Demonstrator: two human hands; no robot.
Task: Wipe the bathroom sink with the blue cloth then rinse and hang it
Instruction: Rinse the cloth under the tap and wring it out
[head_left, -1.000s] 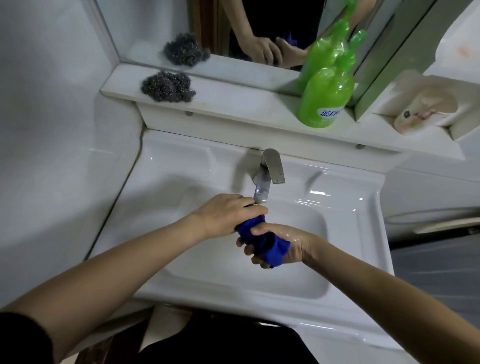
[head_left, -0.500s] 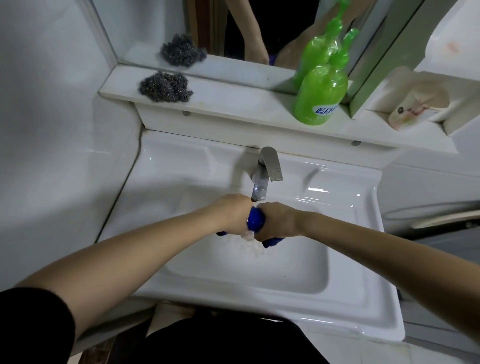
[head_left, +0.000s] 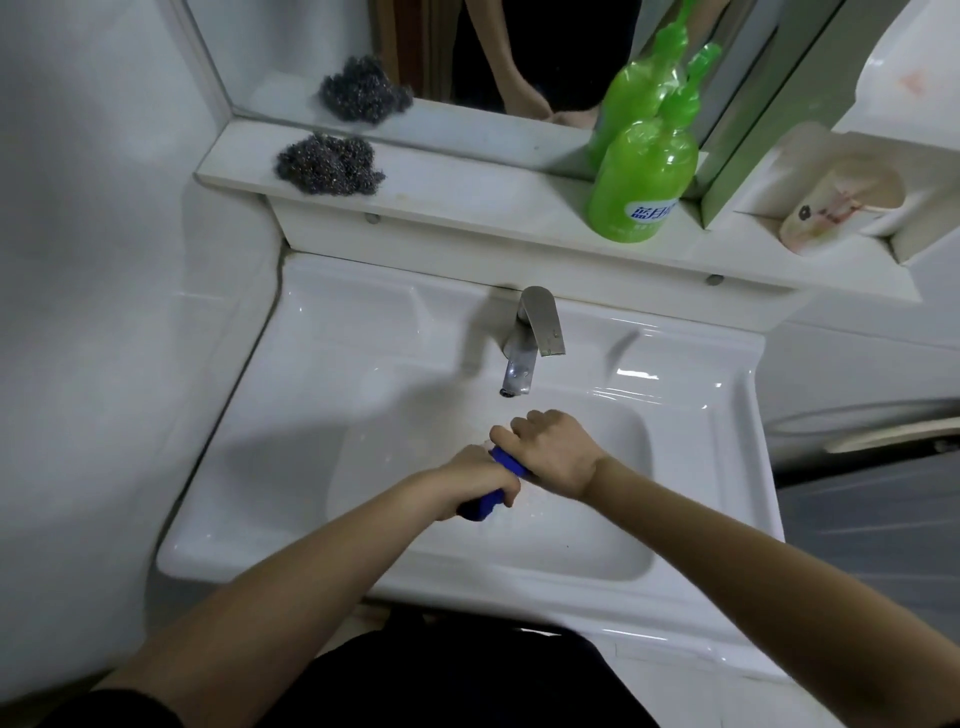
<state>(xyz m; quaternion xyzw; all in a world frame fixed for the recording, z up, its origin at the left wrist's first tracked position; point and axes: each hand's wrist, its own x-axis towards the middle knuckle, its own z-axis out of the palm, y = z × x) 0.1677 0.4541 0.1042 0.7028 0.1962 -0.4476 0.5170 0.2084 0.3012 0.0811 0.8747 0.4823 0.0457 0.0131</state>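
Over the basin of the white sink I hold the blue cloth, rolled into a tight twist. My left hand grips its near end, and a blue tip sticks out below that fist. My right hand grips the far end, knuckles up, just below the spout of the metal faucet. Most of the cloth is hidden inside the two fists. Droplets fall from the cloth into the basin.
On the white ledge behind the sink lie a steel-wool scrubber at the left and a green bottle at the right. A mirror stands above. A soap holder sits on the far right.
Both fists have moved down and toward me, away from the faucet spout, and have turned against each other so the cloth is twisted tighter. The faucet spout now shows uncovered.
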